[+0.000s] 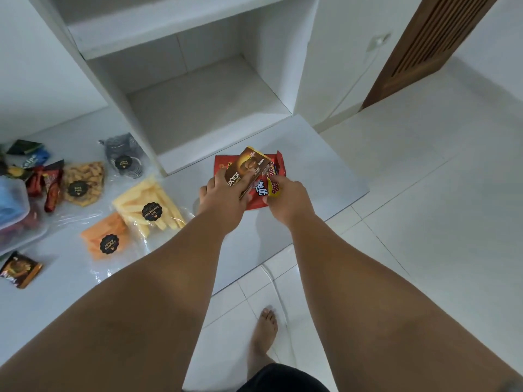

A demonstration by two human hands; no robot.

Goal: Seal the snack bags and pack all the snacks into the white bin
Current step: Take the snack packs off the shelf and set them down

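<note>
My left hand (223,199) gripped one brown cardboard snack box (249,165). My right hand (288,202) pinched one red foil bag (259,200) near the white counter's (339,190) front edge, with open surface to the right. Four clear labelled pouches (150,205) lay left, toward the white plastic bin (17,210).

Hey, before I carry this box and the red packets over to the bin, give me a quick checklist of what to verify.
1. Grip of the left hand on the brown box: ok.
2. Pinch of the right hand on the red packets: ok.
3. Room in the bin at the far left: cannot tell, mostly out of frame.
4. Seals on the yellow sticks bag and orange chips bag: cannot tell.
5. Everything off the counter: not ok, the small brown packet and both bags lie there.
</note>
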